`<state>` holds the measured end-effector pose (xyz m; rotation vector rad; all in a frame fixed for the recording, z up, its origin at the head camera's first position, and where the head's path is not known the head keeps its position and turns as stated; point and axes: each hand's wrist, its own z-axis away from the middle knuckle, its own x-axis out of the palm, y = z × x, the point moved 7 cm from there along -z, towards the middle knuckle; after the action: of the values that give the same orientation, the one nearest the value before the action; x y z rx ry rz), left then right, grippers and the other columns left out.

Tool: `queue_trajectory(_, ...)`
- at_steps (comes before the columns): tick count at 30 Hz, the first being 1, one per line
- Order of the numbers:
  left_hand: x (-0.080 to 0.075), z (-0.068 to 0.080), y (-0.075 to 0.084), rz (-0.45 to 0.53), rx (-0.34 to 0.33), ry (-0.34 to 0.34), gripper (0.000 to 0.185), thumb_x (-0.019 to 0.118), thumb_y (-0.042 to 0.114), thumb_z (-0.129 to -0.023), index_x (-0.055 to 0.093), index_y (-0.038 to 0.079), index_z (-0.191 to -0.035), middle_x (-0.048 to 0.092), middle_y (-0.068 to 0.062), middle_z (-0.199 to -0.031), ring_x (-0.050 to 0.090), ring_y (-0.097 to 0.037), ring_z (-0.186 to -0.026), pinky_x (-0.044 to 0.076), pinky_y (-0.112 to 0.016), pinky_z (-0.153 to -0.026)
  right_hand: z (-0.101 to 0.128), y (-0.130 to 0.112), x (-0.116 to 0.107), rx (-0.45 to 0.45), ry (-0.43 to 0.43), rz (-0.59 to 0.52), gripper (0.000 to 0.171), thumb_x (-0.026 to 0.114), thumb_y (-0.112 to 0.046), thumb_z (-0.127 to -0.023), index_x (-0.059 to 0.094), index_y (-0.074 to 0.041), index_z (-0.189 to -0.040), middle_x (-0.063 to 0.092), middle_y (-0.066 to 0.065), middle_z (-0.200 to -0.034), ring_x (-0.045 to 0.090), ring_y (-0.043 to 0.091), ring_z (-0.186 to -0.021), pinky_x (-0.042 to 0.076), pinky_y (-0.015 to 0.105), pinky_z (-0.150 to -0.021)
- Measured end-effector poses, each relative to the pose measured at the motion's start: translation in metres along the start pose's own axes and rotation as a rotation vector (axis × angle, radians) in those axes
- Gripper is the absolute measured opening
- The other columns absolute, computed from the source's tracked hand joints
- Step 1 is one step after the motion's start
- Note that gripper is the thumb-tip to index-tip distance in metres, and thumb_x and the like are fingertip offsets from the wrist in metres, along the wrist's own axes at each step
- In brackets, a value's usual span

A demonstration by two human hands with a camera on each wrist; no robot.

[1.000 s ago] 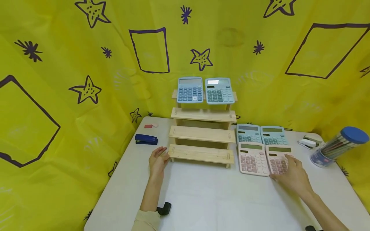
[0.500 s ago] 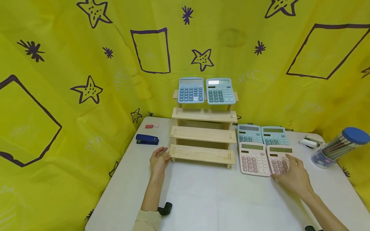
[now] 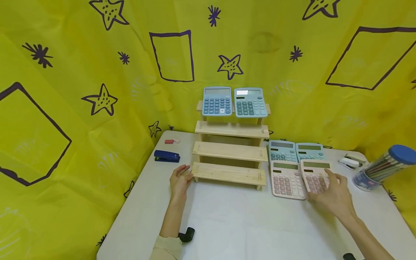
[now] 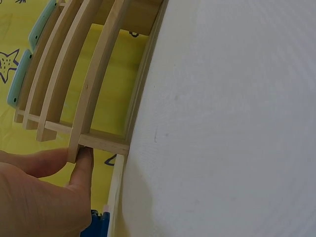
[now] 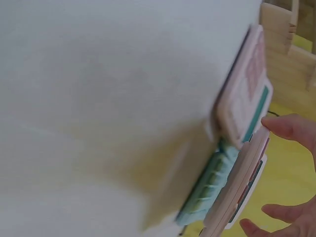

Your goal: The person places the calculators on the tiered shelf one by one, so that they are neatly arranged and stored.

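Head view: high, facing forward-down over the whole white table (image 3: 247, 224). 2 wrist views: close, low; left shares the wooden stepped shelf (image 4: 94, 84), right the pink calculator (image 5: 247, 89).

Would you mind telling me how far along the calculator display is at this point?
Done: two blue calculators stand on the top step of the wooden rack. In hand: the right hand rests on a pink calculator while the left hand steadies the rack. Left: three lower steps bare, four calculators on the table.
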<state>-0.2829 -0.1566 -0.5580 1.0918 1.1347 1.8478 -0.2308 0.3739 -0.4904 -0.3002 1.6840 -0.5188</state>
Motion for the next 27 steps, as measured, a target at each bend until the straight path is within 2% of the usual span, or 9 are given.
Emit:
queue_trajectory(6, 0.000, 0.000, 0.000, 0.003, -0.004, -0.005, 0.062, 0.057, -0.019, -0.091, 0.043, -0.005, -0.150, 0.052, -0.026, -0.148, 0.055, -0.040, -0.134, 0.052, -0.042, -0.108, -0.001, -0.043, -0.016, -0.072, 0.027, -0.027, 0.113, 0.091, -0.027, -0.075, 0.024, 0.005, -0.160, 0.026, 0.046, -0.146, 0.047, 0.065, -0.102, 0.046, 0.074, -0.074)
queue_trajectory(9, 0.000, 0.000, 0.001, 0.000, -0.004, -0.002, 0.062, 0.057, -0.019, -0.091, 0.043, -0.005, -0.150, 0.052, -0.026, -0.148, 0.055, -0.040, -0.134, 0.052, -0.042, -0.108, -0.004, -0.074, -0.024, -0.107, 0.022, -0.047, 0.113, 0.091, -0.028, -0.076, 0.024, 0.002, -0.162, 0.024, 0.045, -0.149, 0.049, 0.064, -0.100, 0.048, 0.071, -0.069)
queue_trajectory(15, 0.000, 0.001, 0.002, 0.000, 0.001, 0.007, 0.061, 0.058, -0.019, -0.090, 0.045, -0.005, -0.148, 0.054, -0.026, -0.146, 0.058, -0.037, -0.130, 0.056, -0.037, -0.103, -0.010, -0.146, -0.032, -0.206, -0.005, -0.099, 0.110, 0.092, -0.025, -0.074, 0.030, -0.002, -0.161, 0.025, 0.039, -0.154, 0.055, 0.052, -0.094, 0.052, 0.054, -0.066)
queue_trajectory(17, 0.000, 0.001, 0.001, 0.004, 0.002, 0.010, 0.060, 0.058, -0.020, -0.089, 0.046, -0.005, -0.147, 0.055, -0.026, -0.145, 0.059, -0.037, -0.128, 0.057, -0.035, -0.101, -0.012, -0.170, -0.031, -0.243, -0.027, -0.105, 0.108, 0.093, -0.026, -0.073, 0.033, -0.003, -0.160, 0.028, 0.037, -0.153, 0.056, 0.048, -0.094, 0.050, 0.050, -0.067)
queue_trajectory(20, 0.000, 0.002, 0.000, 0.006, 0.002, 0.014, 0.060, 0.058, -0.020, -0.089, 0.047, -0.005, -0.146, 0.055, -0.027, -0.144, 0.060, -0.036, -0.127, 0.058, -0.035, -0.100, -0.015, -0.203, -0.025, -0.287, -0.071, -0.108, 0.105, 0.092, -0.027, -0.073, 0.036, -0.006, -0.159, 0.031, 0.034, -0.153, 0.057, 0.047, -0.097, 0.052, 0.050, -0.071)
queue_trajectory(27, -0.001, 0.003, 0.001, 0.009, 0.006, 0.018, 0.059, 0.058, -0.019, -0.089, 0.048, -0.005, -0.146, 0.055, -0.027, -0.144, 0.060, -0.036, -0.127, 0.056, -0.037, -0.102, -0.036, -0.265, 0.001, -0.336, -0.153, -0.130, 0.101, 0.089, -0.026, -0.071, 0.040, -0.007, -0.157, 0.032, 0.028, -0.155, 0.057, 0.046, -0.105, 0.053, 0.059, -0.086)
